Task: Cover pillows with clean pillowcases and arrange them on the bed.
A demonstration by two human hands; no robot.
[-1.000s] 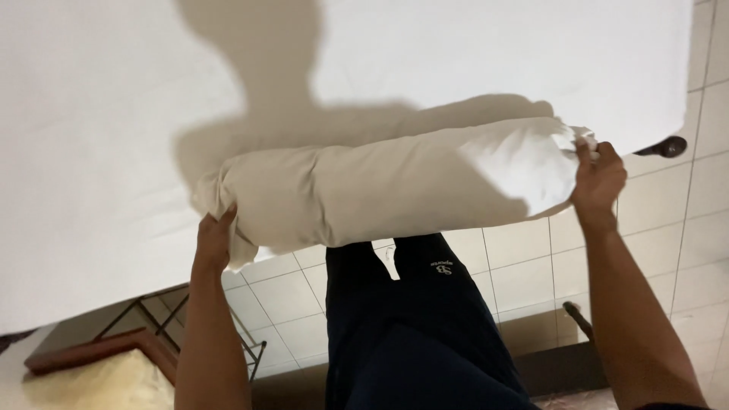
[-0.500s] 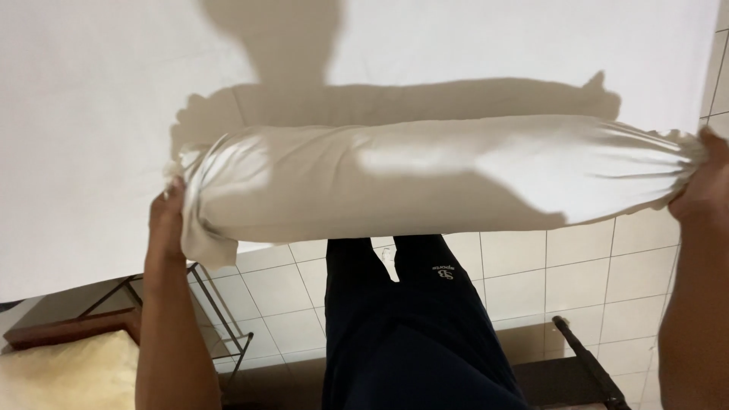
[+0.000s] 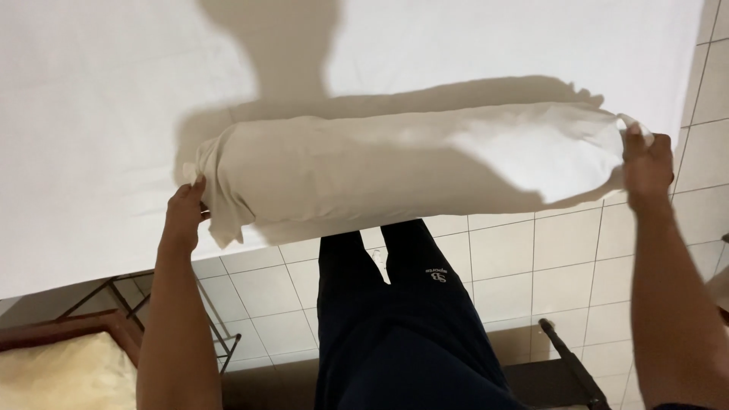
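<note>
Nearest, at lower centre, dark trousers (image 3: pixel 402 334) over pale floor tiles (image 3: pixel 531 266); at lower left, a cream cushion (image 3: pixel 61 376) in a wooden frame beside a thin metal rack (image 3: pixel 220 345); at lower right, a dark chair part (image 3: pixel 569 364). Higher up, left hand (image 3: pixel 184 216) closed on the gathered left end of a long white bolster pillow (image 3: pixel 410 163); right hand (image 3: pixel 647 161) clenched on the bunched cloth at the right end; stretched level between both hands, likely to keep the filling straight inside its cover; pillow fully sheathed in the case (image 3: pixel 220 197), loose fabric hanging at the left end. Held at mid-frame, just above the near edge of the bed (image 3: pixel 114 91) with its white sheet; shadow cast on the sheet beyond.
</note>
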